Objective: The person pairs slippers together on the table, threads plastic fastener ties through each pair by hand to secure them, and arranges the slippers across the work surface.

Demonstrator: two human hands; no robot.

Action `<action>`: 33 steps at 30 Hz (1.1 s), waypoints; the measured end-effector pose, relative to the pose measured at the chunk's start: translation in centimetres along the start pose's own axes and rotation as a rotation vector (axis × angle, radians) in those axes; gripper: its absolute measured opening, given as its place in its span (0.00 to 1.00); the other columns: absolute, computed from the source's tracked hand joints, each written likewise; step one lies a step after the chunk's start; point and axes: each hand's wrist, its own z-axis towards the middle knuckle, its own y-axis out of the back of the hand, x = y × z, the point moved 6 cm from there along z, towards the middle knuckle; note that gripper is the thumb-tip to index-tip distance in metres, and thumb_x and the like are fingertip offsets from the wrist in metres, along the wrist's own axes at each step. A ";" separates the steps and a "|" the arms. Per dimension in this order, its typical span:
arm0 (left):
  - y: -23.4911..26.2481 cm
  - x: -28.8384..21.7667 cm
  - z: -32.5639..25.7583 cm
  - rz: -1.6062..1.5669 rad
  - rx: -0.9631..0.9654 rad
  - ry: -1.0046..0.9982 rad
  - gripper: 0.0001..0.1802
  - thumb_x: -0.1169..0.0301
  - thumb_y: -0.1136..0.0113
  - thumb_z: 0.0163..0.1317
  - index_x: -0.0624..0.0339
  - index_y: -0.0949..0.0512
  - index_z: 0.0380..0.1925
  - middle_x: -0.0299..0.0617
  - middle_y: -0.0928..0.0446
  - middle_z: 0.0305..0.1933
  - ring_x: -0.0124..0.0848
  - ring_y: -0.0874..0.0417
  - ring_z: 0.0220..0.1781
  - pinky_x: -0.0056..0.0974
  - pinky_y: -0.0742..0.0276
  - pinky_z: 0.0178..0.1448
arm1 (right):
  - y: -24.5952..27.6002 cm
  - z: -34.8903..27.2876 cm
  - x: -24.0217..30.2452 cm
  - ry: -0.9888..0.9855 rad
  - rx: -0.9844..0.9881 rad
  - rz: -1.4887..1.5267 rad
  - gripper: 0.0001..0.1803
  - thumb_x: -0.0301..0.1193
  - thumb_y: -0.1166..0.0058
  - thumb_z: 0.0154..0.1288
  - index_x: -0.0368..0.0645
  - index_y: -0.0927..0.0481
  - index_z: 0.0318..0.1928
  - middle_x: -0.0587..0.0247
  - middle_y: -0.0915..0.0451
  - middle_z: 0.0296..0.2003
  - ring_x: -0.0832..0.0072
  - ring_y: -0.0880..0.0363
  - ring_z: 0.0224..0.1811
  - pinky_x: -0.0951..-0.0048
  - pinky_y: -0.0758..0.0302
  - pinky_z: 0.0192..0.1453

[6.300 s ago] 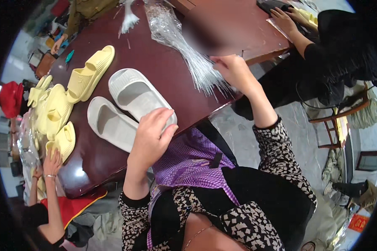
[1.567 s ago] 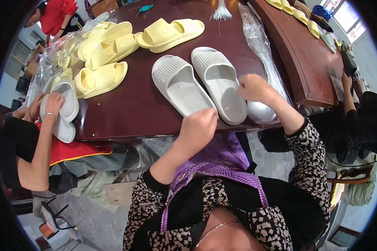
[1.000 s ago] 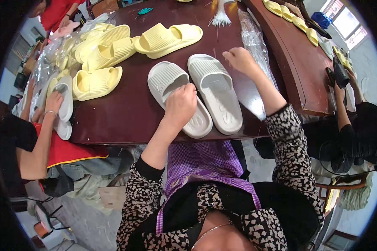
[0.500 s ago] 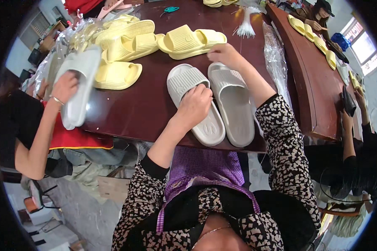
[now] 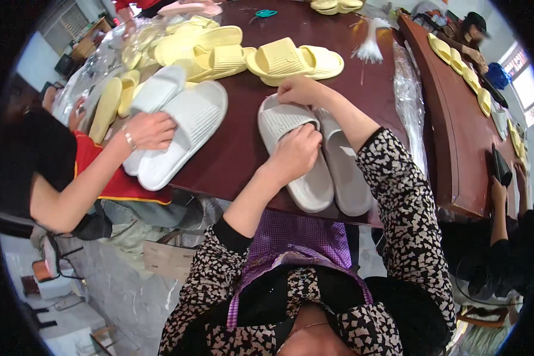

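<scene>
On the glossy dark red table [image 5: 241, 139], two grey, ribbed-strap slide slippers [image 5: 312, 191] sit side by side! Left hand [image 5: 296, 155] curls at the left slipper's strap [image 5: 277, 122]; right hand [image 5: 302, 92], nearly closed, meets its toe; contents hidden. Strap work, apparently, calling for two-handed coordination.

Window [image 5: 527, 77]: blown out pale, daylight reaching me from upper right
Worktop [image 5: 237, 139]: brightly lit on my feed
Clear plastic wrap [image 5: 408, 98]: glinting in streaks
Hands [image 5: 298, 154]: sharp enough for me
Outer edges: bent, falling to black
</scene>
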 end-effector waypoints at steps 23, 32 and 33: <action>2.3 5.5 4.8 -0.528 -0.256 0.481 0.10 0.77 0.43 0.57 0.66 0.24 0.40 0.46 0.20 0.33 0.37 0.21 0.27 0.37 0.24 0.34 | 3.0 -8.9 -2.7 0.183 -0.359 0.810 0.03 0.23 0.47 0.63 0.37 0.21 0.34 0.63 0.20 0.30 0.78 0.23 0.32 0.77 0.26 0.40; -0.9 5.0 5.0 -1.018 -0.092 0.759 0.06 0.74 0.42 0.59 0.65 0.21 0.35 0.35 0.22 0.26 0.16 0.28 0.22 0.22 0.35 0.24 | 3.3 -10.7 -3.5 0.210 -0.481 0.893 0.03 0.23 0.46 0.62 0.36 0.21 0.35 0.64 0.20 0.30 0.79 0.24 0.32 0.77 0.26 0.39; -0.4 4.8 5.1 -0.997 -0.108 0.769 0.06 0.73 0.41 0.59 0.64 0.21 0.35 0.34 0.23 0.26 0.16 0.29 0.21 0.21 0.35 0.24 | 3.3 -10.7 -3.5 0.202 -0.513 0.907 0.03 0.23 0.46 0.62 0.36 0.21 0.35 0.64 0.20 0.30 0.79 0.24 0.32 0.77 0.26 0.39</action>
